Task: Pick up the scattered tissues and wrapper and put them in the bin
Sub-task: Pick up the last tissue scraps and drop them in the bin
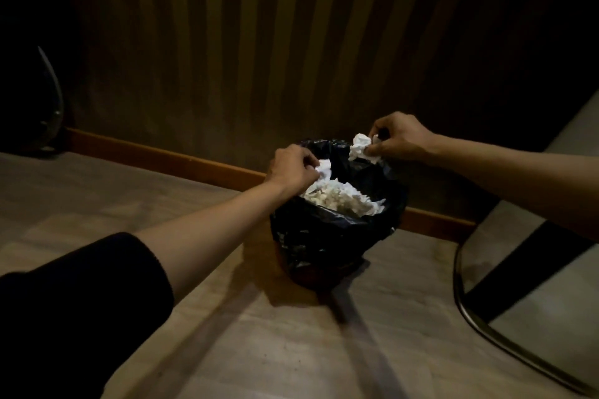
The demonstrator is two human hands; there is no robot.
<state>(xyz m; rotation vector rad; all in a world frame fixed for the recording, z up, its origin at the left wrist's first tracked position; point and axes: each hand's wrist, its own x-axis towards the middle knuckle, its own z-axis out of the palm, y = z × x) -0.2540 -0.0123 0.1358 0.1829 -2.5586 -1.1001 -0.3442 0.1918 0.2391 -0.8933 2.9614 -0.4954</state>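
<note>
A small bin lined with a black plastic bag (pixel 327 236) stands on the floor by the wall. White crumpled tissues (pixel 343 199) fill its top. My left hand (pixel 291 168) hovers over the bin's left rim, pinching a white tissue (pixel 325 169). Over the far right rim, my right hand (pixel 402 138) holds another crumpled white tissue (pixel 361 147) between its fingertips. No wrapper can be made out in this dim view.
A wood-panelled wall with an orange skirting board (pixel 194 159) runs behind the bin. At the right is a curved metal-rimmed piece of furniture (pixel 466 301). A dark chair-like shape (pixel 48 100) stands at the far left. The floor (pixel 275 350) is pale wood.
</note>
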